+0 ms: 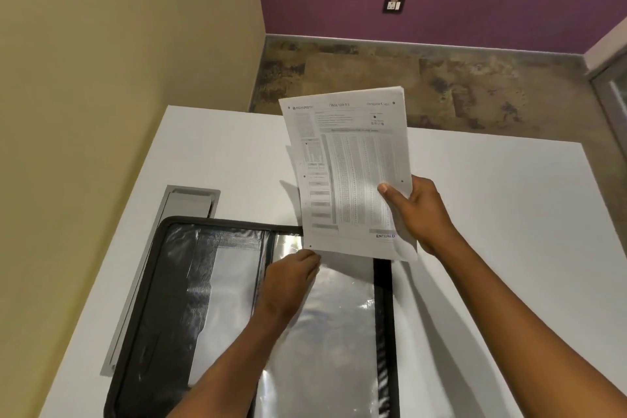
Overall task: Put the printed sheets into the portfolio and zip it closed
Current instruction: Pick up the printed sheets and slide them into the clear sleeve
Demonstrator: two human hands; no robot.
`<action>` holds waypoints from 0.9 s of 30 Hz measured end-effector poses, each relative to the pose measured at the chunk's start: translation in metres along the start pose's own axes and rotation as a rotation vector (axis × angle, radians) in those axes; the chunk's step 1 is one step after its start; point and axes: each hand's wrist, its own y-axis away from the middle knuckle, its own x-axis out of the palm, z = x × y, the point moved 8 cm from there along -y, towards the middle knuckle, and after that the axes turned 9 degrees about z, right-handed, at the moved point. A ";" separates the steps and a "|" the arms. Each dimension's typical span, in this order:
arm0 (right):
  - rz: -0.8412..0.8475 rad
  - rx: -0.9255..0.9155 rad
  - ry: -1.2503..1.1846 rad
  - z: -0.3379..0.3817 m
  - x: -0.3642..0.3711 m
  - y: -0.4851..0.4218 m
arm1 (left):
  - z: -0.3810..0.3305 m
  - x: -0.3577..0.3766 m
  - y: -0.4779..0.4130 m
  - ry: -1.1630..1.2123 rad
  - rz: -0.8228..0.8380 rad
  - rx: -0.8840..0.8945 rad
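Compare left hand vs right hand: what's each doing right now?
The right hand pinches the printed sheets at their lower right corner, thumb on the printed face, holding them up off the table; the left hand sits lower, over the open portfolio, fingertips at the sheets' bottom left corner. Whether the left grip is closed is hidden. Both are bare and meet the sheets' bottom edge.

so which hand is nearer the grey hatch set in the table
Left. The left hand rests on the open portfolio beside the hatch; the right hand holds the sheets farther right.
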 end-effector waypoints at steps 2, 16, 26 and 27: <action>0.035 -0.034 0.052 0.014 0.012 -0.010 | -0.006 0.000 0.001 -0.001 -0.006 0.003; 0.236 -0.085 0.373 0.045 0.063 -0.048 | -0.018 0.000 0.000 -0.005 -0.082 -0.035; 0.151 -0.065 0.310 0.046 0.035 -0.064 | -0.014 0.000 -0.001 -0.025 -0.025 -0.051; 0.143 -0.060 0.287 0.046 0.031 -0.064 | -0.014 0.000 -0.001 -0.018 -0.033 -0.049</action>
